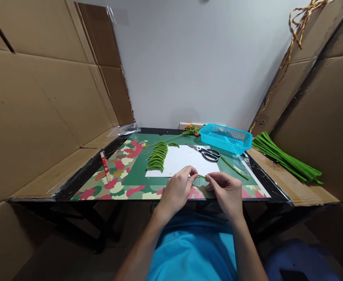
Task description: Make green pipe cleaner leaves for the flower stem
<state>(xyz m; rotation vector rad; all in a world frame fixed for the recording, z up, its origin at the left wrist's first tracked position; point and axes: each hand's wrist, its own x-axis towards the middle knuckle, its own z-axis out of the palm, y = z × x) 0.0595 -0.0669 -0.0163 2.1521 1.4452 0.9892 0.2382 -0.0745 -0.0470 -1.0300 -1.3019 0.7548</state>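
Note:
My left hand [180,185] and my right hand [225,189] are close together over the table's front edge, fingers pinched. Between them runs a short green pipe cleaner [201,176], gripped at both ends; the fingers cover most of it. Just beyond lies a sheet of white paper [183,160]. On its left side is a row of several curved green leaf-like pipe cleaner pieces [157,157], with one more curved piece [174,144] apart at the top. Black-handled scissors [210,155] rest on the paper's right. A single green pipe cleaner [235,168] lies right of the scissors.
A blue perforated basket [226,138] stands at the back right, beside an orange flower [192,129] with a green stem. A bundle of green pipe cleaners [285,158] lies on cardboard at right. Chopsticks in a red wrapper [104,166] lie left. Cardboard walls [48,93] flank the table.

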